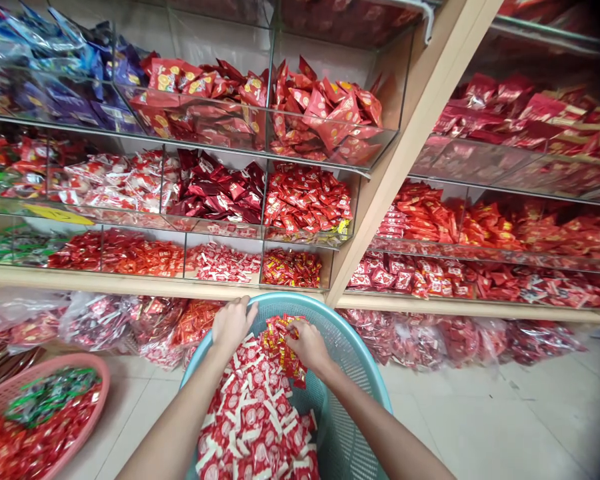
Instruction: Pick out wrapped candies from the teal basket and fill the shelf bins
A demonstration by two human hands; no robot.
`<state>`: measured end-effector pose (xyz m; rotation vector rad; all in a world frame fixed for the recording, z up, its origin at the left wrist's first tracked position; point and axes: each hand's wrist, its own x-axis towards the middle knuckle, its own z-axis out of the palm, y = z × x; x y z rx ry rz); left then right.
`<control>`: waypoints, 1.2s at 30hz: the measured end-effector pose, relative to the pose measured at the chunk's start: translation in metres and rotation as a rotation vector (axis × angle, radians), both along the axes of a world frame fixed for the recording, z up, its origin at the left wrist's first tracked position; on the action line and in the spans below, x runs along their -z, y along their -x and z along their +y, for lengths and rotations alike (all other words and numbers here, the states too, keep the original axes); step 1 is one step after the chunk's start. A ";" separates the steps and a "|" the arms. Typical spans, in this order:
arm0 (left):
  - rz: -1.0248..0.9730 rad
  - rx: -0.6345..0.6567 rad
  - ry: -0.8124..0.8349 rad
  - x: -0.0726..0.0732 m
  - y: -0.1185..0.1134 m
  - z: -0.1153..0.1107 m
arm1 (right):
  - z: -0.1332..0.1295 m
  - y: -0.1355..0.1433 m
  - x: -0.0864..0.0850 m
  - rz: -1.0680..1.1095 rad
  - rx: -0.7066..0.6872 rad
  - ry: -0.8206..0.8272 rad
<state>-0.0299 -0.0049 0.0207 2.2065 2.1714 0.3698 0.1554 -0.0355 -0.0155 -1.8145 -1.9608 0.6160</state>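
The left hand (233, 325) grips the teal basket (364, 373) rim, fingers bent. The half-curled right hand (310, 347) touches red-and-yellow packets (279, 348), hold unclear; their pile slants lengthwise toward the frame's lower right.

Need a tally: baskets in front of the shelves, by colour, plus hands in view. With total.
Teal basket: 1
Pink basket: 1
Hands: 2 (left hand, right hand)
Total: 4
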 end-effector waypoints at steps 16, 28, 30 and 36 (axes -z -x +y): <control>0.013 0.016 -0.030 0.003 0.001 0.001 | 0.019 -0.025 -0.015 1.471 0.350 0.629; 0.004 0.026 -0.043 0.005 0.003 0.002 | 0.019 -0.030 -0.003 1.207 0.373 0.451; 0.004 0.019 -0.043 0.005 0.003 0.002 | 0.022 -0.031 -0.002 1.174 0.367 0.414; -0.012 0.019 -0.057 0.007 0.005 0.002 | 0.034 -0.023 -0.009 1.000 0.242 0.299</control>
